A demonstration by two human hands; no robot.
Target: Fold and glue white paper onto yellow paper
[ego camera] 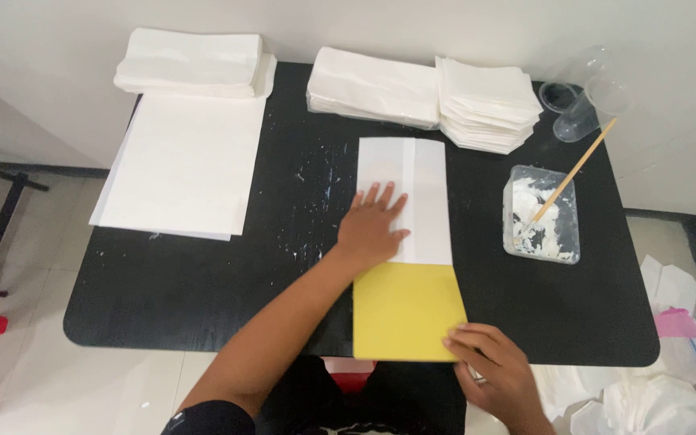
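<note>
A folded white paper [420, 185] lies lengthwise in the middle of a black table [203, 290]. A yellow sheet [404, 310] sticks out from under its near end. My left hand [370, 228] presses flat on the white paper's left part, fingers spread. Fingertips of my right hand [497, 366] rest on the yellow sheet's near right corner at the table's front edge.
A clear tub of white paste [541, 216] with a wooden stick [575, 171] stands to the right. Stacks of folded white paper [424, 95] line the back edge, flat sheets [183, 161] lie at left. Clear plastic cups [586, 101] sit back right. Crumpled paper [654, 395] lies on the floor.
</note>
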